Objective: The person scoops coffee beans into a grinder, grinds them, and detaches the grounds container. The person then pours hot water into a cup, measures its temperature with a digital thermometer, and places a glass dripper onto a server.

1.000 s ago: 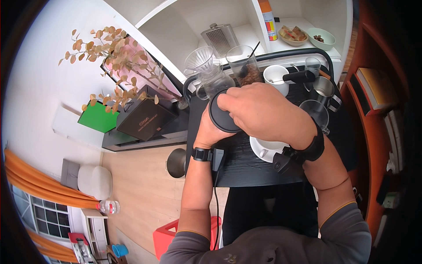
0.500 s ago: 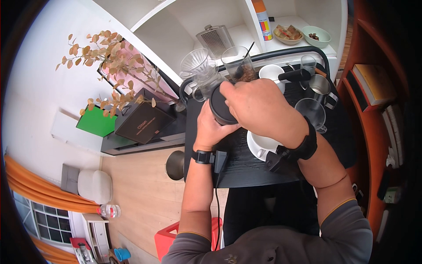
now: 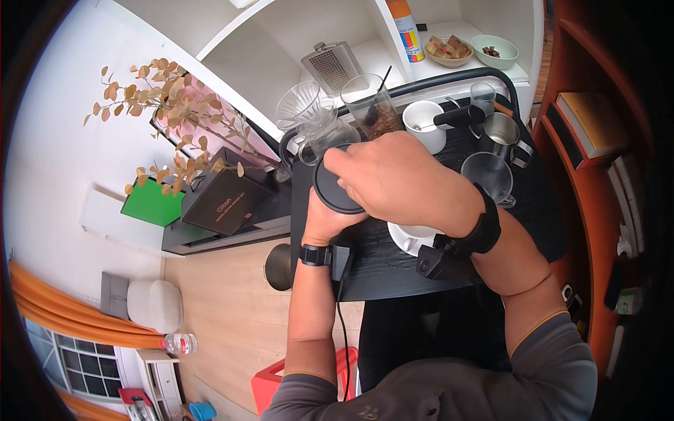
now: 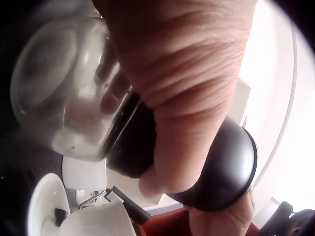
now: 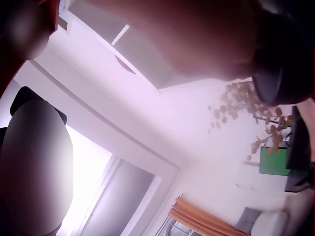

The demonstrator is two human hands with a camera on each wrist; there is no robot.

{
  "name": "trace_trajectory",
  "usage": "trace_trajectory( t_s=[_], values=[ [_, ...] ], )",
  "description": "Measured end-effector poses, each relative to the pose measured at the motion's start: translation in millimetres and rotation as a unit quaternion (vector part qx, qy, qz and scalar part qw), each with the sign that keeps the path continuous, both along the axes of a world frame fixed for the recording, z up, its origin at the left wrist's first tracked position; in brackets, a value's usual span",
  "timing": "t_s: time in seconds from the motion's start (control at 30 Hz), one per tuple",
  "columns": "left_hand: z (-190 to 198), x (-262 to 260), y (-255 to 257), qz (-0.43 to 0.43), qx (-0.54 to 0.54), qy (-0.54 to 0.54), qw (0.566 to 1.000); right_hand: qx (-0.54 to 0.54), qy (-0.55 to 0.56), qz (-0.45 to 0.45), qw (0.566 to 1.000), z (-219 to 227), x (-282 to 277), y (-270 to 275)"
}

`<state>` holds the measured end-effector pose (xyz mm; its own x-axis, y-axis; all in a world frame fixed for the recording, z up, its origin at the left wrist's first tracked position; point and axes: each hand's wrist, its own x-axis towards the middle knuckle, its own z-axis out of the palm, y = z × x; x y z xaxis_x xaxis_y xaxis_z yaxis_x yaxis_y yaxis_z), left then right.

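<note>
Over the black table, my left hand wraps round a hand coffee grinder. It has a clear rounded jar at one end and a black body with a wide round top. My right hand lies across that black top, thumb along its face and fingers curled over the rim. The right wrist view shows little of this hold. Just below my right wrist, a white cup sits on a white saucer, partly hidden by the forearm.
Behind my hands stand a clear dripper on a glass server and a glass of coffee beans. To the right are a white mug, a metal pitcher and a glass mug. A black rail edges the table's back.
The head view has shifted slightly, and the table things now appear further left. Less of the grinder top's side shows than half a second ago. Both hands keep their hold.
</note>
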<state>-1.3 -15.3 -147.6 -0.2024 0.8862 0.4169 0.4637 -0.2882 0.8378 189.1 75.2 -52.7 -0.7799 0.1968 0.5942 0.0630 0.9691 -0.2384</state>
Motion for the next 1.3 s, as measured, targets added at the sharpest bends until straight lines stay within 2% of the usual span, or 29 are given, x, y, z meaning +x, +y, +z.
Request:
trace_trajectory(
  t_s=[0.03, 0.1, 0.17, 0.2, 0.23, 0.27, 0.33, 0.4, 0.5, 0.57, 0.73, 0.9, 0.97, 1.03, 1.1, 1.17, 1.3],
  values=[
    [-2, 2, 2, 0.015, 0.014, 0.007, 1.000, 0.000, 0.000, 0.000, 1.000, 1, -1, -1],
    [-10, 5, 9, 0.048, 0.026, 0.020, 0.998, -0.012, -0.021, -0.070, 0.997, 4, -2, -4],
    [-15, 2, 12, 0.080, 0.039, 0.033, 0.995, -0.015, -0.023, -0.098, 0.995, 4, -5, -6],
    [-16, 0, 14, 0.089, 0.033, 0.085, 0.992, -0.018, -0.024, -0.128, 0.991, 3, -6, -6],
    [-17, -2, 15, 0.097, 0.026, 0.136, 0.986, -0.017, -0.024, -0.128, 0.991, 2, -6, -5],
    [-15, -4, 14, 0.096, 0.028, 0.135, 0.986, -0.004, -0.023, -0.111, 0.994, 1, -7, -3],
    [-11, -8, 9, 0.056, 0.024, 0.073, 0.995, 0.009, -0.024, -0.096, 0.995, -1, -6, 0],
    [-9, -16, -1, 0.043, 0.007, 0.062, 0.997, 0.009, 0.009, 0.002, 1.000, -2, -4, 0],
    [-9, -19, -5, 0.031, -0.021, 0.070, 0.997, 0.002, 0.013, 0.033, 0.999, -3, -5, -3],
    [-8, -15, -7, 0.006, -0.064, -0.015, 0.998, -0.002, 0.009, 0.029, 1.000, -1, -4, -3],
    [-7, -4, 0, 0.008, -0.031, -0.011, 0.999, 0.006, 0.006, 0.005, 1.000, -1, -1, -3],
    [-6, 12, 9, 0.032, 0.034, -0.003, 0.999, -0.013, -0.018, -0.127, 0.992, 5, -2, -7],
    [-10, 11, 12, 0.071, 0.055, 0.050, 0.995, -0.013, -0.021, -0.125, 0.992, 4, -4, -5],
    [-8, 11, 10, 0.067, 0.058, 0.046, 0.995, -0.013, -0.024, -0.123, 0.992, 3, -5, -2],
    [-5, 9, 5, 0.063, 0.061, 0.041, 0.995, 0.010, 0.002, -0.044, 0.999, 1, -4, 0],
    [0, 0, -3, 0.017, -0.005, 0.016, 1.000, 0.008, 0.001, -0.015, 1.000, 0, -2, -1],
    [8, -9, -16, -0.005, -0.107, -0.015, 0.994, -0.002, 0.005, 0.057, 0.998, 2, 1, -1]
  ],
)
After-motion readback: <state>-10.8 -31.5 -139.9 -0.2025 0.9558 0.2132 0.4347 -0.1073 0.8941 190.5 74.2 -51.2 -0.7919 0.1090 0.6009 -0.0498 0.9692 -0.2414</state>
